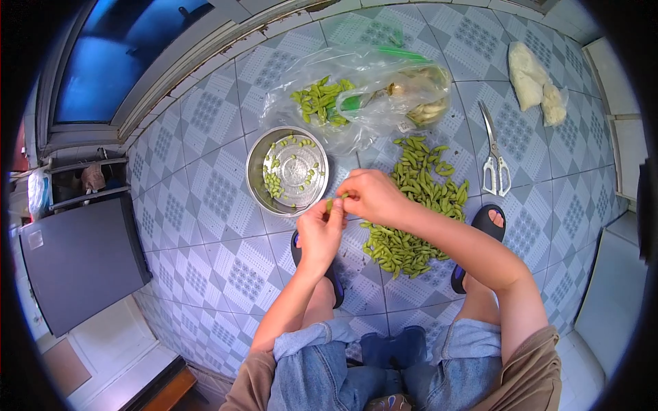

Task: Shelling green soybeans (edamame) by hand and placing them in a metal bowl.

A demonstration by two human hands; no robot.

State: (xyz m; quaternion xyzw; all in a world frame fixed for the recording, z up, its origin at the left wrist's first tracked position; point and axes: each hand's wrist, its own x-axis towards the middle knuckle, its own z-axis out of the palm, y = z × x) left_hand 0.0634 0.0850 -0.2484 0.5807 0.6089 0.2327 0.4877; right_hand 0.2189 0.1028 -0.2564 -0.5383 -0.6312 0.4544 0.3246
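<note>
My left hand [320, 231] pinches a green soybean pod [329, 205] between thumb and fingers. My right hand [372, 194] meets it from the right, its fingertips closed on the pod's other end. Just beyond my left hand stands a round stainless steel bowl [250, 177] with shelled green beans [272, 184] scattered over its bottom. A large heap of unshelled pods [406, 246] lies on the tiled floor [221, 277] between my feet, partly covered by my right forearm. How far the held pod is split cannot be made out.
Clear plastic bags [354, 128] past the bowl hold empty-looking pods [321, 100] and pale produce [429, 110]. Kitchen scissors [493, 149] lie at the right, their blades pointing away. Beyond them are filled plastic bags [529, 77]. My sandals [488, 223] flank the heap.
</note>
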